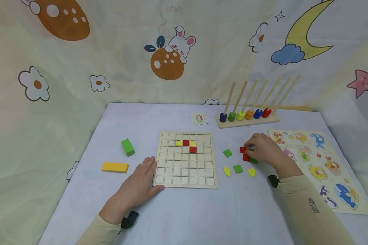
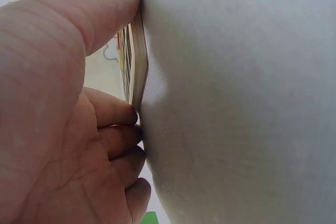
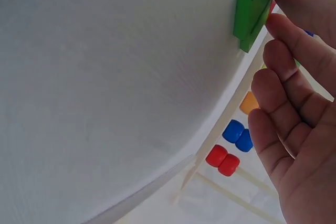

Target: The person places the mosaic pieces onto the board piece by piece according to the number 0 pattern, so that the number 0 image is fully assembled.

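A square wooden grid board (image 1: 185, 186) lies mid-table, with two red squares (image 1: 185, 143) and two yellow curved pieces (image 1: 179, 143) in its upper cells. My left hand (image 1: 141, 183) rests along the board's left edge, fingers extended, thumb at the lower corner. At the right, my right hand (image 1: 261, 149) is over a small cluster of red and green square tiles. Its thumb and index fingertips pinch a red tile (image 1: 243, 150) there, partly hidden by the fingers. Green tiles (image 3: 249, 6) show right beside those fingertips in the right wrist view. Another red tile (image 1: 246, 157) lies just below.
Loose green tiles (image 1: 238, 169) and yellow pieces (image 1: 226, 171) lie between board and right hand. A patterned card (image 1: 199, 118) and a peg stand (image 1: 248, 123) with beads are behind. Left are a green block (image 1: 127, 147) and yellow block (image 1: 115, 167); right, an animal picture sheet (image 1: 331, 170).
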`<control>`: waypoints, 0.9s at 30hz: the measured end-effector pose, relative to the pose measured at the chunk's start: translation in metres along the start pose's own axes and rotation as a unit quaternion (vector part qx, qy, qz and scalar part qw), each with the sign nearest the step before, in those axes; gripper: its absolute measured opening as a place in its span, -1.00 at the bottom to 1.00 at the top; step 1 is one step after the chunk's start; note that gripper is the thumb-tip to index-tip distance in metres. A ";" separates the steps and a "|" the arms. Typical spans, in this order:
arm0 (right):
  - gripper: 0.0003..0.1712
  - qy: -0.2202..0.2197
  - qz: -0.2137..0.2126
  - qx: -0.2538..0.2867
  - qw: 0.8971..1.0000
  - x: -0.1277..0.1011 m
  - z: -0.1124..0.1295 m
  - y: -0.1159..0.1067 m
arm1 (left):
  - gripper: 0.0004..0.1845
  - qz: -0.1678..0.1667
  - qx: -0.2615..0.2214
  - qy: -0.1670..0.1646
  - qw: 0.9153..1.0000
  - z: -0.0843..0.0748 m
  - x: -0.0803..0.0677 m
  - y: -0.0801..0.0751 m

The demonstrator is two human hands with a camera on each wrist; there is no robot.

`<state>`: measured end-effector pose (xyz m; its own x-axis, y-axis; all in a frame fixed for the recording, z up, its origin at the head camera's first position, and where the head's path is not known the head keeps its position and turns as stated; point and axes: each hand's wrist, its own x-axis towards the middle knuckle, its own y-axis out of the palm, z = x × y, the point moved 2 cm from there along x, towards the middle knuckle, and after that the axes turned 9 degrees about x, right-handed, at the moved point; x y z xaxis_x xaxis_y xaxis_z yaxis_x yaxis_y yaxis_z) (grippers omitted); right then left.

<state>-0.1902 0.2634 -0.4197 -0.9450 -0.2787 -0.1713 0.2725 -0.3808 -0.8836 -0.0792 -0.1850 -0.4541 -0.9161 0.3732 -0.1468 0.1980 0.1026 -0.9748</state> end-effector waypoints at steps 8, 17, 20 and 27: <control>-0.71 0.011 -0.003 0.008 1.000 0.002 0.003 0.004 | 0.07 -0.002 -0.001 -0.001 1.000 -0.002 0.000 -0.002; -0.67 0.020 -0.004 0.016 1.000 0.005 0.004 0.002 | 0.07 0.004 0.000 -0.003 1.000 -0.002 0.001 -0.001; -0.66 0.023 0.000 0.017 1.000 0.006 0.003 0.002 | 0.07 0.006 -0.001 -0.006 1.000 -0.002 0.001 -0.001; -0.67 0.016 0.001 0.008 1.000 0.004 0.004 0.004 | 0.07 0.004 0.001 -0.005 1.000 -0.003 0.000 -0.002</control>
<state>-0.1923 0.2570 -0.4222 -0.9497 -0.2509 -0.1874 0.2771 -0.3943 -0.8762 -0.0792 -0.1827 -0.4516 -0.9175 0.3653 -0.1571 0.2057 0.0981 -0.9737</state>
